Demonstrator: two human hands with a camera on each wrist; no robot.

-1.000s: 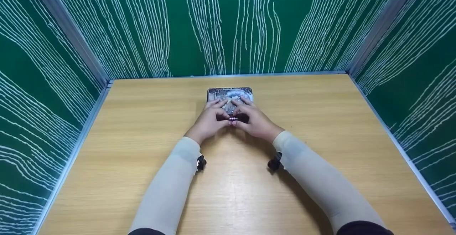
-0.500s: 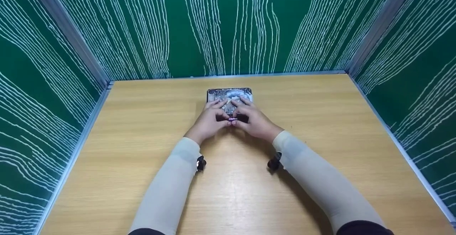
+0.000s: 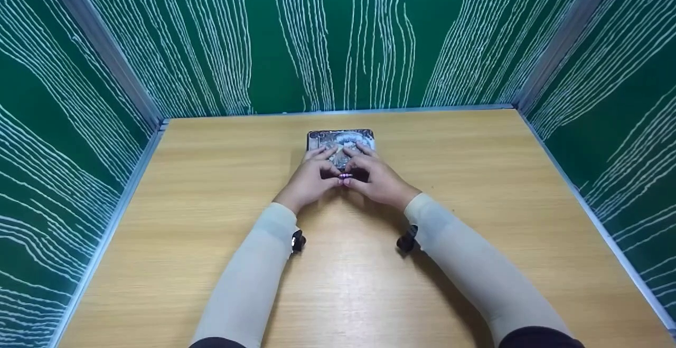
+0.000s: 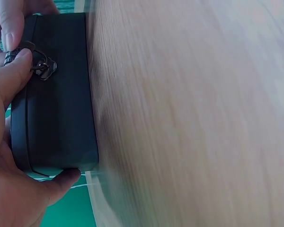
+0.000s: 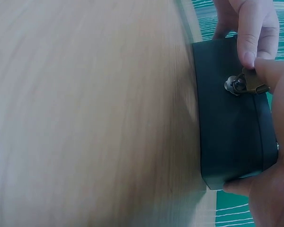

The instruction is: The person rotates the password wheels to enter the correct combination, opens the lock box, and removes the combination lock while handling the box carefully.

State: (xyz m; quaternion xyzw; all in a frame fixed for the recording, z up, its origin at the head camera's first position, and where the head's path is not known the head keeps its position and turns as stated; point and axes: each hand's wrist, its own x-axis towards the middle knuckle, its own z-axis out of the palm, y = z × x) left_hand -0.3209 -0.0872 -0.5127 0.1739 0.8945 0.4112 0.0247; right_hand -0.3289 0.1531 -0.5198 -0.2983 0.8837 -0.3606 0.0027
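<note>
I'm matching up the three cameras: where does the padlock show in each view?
Head: padlock near the centre, slightly below it, between the left hand and right hand.
Left wrist: padlock at upper left, partly hidden by fingers.
Right wrist: padlock at upper right.
Shared landmark: the box, dark-fronted in both wrist views.

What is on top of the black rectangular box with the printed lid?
Fingers of the left hand and right hand rest on its grey-and-blue printed lid, which shows beyond them. The patches under the fingers are covered.
</note>
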